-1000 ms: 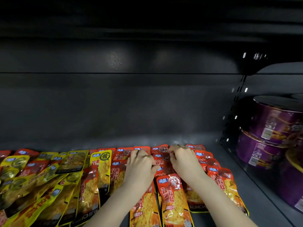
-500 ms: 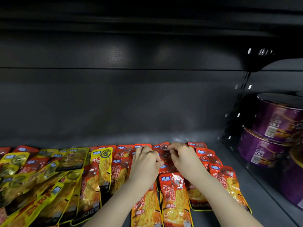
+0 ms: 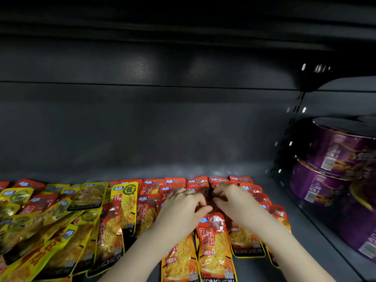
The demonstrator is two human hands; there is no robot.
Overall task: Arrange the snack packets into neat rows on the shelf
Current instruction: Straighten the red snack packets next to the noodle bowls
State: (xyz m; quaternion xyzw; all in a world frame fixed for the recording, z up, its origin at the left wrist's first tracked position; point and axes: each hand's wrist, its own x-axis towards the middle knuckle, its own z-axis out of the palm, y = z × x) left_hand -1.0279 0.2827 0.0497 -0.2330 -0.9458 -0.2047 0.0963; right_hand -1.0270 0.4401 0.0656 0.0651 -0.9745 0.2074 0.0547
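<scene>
— Both hands have slid slightly nearer along the red packets (image 3: 213, 239) on the shelf (image 3: 317, 237).
— Grip?
— Left hand (image 3: 183, 208) and right hand (image 3: 234, 202) curled onto packets; fingertips hidden, can't tell. Purple tubs (image 3: 333, 151) cut off.

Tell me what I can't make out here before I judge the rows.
- Head view: packets beneath the left hand and right hand are covered; their grip is unclear.
- Yellow packets run off the left edge.
- Purple bowls are cut by the right edge, labels blurred.
- Shelf front lies below frame.
</scene>
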